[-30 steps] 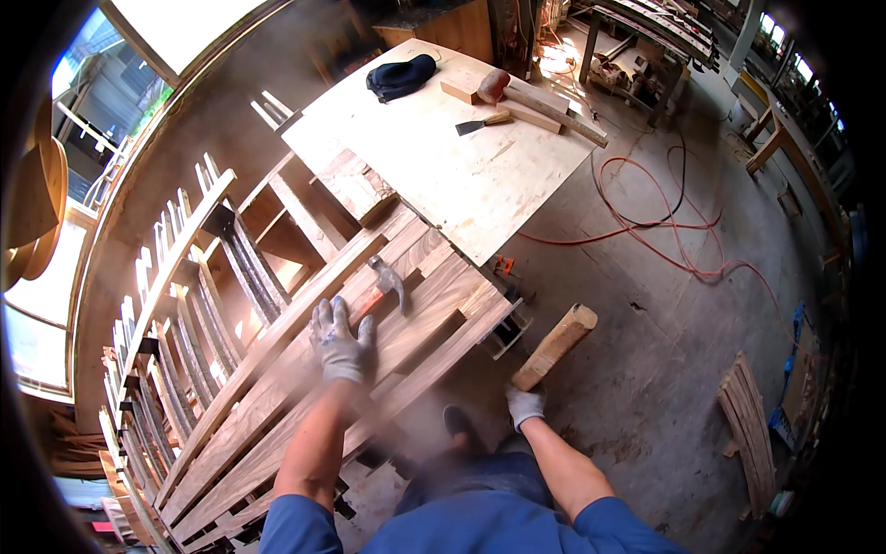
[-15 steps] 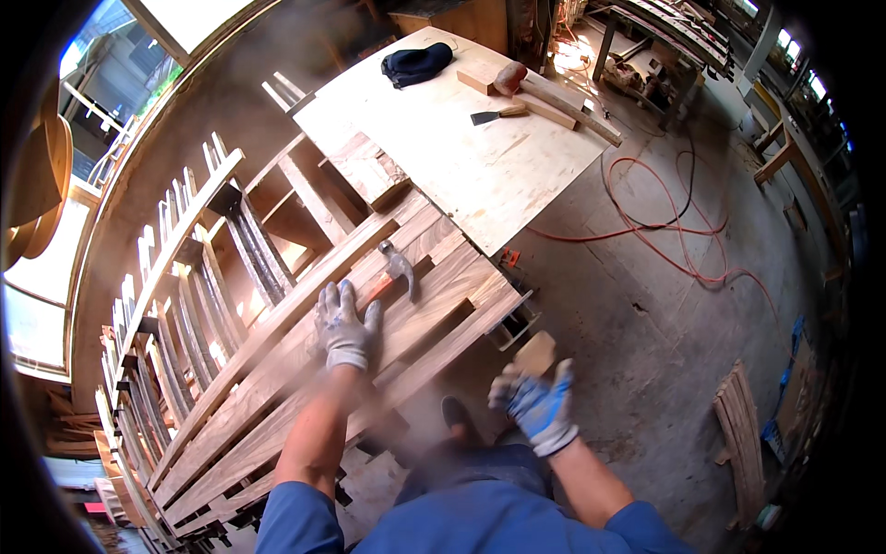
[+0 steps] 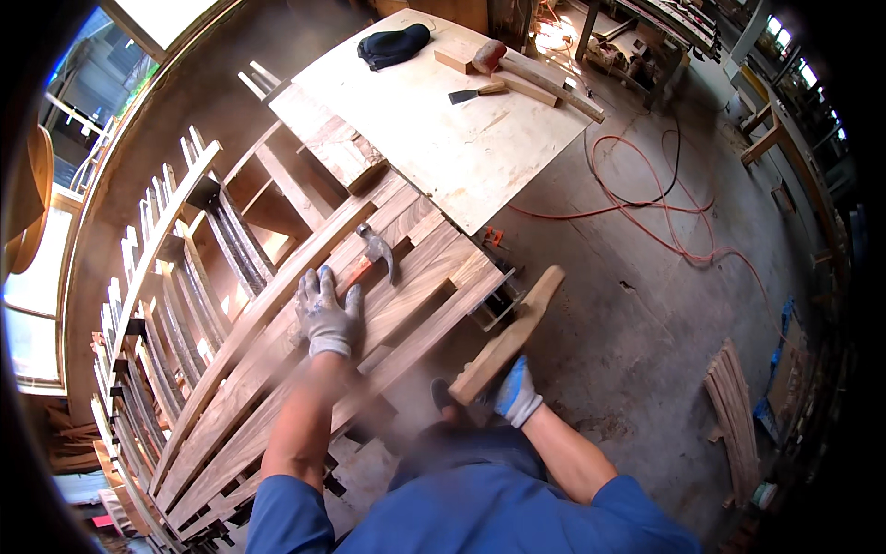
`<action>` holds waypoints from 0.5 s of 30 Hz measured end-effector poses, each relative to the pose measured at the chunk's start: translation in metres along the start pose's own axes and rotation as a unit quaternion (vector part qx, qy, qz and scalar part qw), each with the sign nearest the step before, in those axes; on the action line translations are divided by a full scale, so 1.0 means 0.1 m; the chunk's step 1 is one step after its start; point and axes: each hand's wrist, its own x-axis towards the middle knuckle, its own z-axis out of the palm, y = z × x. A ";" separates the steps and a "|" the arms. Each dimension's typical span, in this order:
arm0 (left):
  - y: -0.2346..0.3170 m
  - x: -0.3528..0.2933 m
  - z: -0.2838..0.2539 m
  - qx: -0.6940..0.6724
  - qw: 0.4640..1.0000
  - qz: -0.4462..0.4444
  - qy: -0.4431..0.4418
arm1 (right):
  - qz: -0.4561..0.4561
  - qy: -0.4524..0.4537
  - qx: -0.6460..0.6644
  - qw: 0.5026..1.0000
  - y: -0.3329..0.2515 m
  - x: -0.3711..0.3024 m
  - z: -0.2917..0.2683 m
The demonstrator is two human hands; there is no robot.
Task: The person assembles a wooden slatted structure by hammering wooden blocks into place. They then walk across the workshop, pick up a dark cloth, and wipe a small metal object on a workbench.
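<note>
My left hand [image 3: 329,316], in a grey work glove, lies with fingers spread on long wooden boards [image 3: 268,392] set side by side with gaps between them. Just beyond its fingers a claw hammer [image 3: 377,249] rests on the boards, its orange handle pointing toward the hand. My right hand [image 3: 519,395], in a blue and grey glove, is closed on a thick, slightly shaped piece of wood [image 3: 510,334]. That piece is tilted in the air to the right of the boards, over the floor. Its bulk hides most of the right fingers.
A pale plywood tabletop [image 3: 489,166] at the far end bears a dark cap [image 3: 394,44], a mallet [image 3: 489,57], a scraper [image 3: 475,93] and wood blocks. Clamp bars [image 3: 231,245] line the left. A red hose [image 3: 637,224] coils on the floor, and curved wood strips [image 3: 732,415] lie at right.
My right hand has turned the wood piece, so its long side now shows instead of its end. My left hand stays on the boards; the whole view has shifted slightly.
</note>
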 end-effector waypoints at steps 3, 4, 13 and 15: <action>-0.01 0.00 0.00 -0.006 1.000 0.011 0.010 | -0.015 0.031 -0.216 0.976 -0.34 -0.24 0.95; -0.01 0.00 0.00 -0.009 1.000 0.007 0.002 | -0.103 0.003 -0.268 0.958 -0.56 -0.23 1.20; 0.00 -0.02 0.00 0.002 0.999 0.016 0.038 | -0.247 0.332 -0.724 0.552 -1.32 0.42 0.41; 0.01 -0.01 0.00 0.009 0.999 0.017 0.035 | -0.063 0.458 -0.661 0.590 -1.29 0.46 0.10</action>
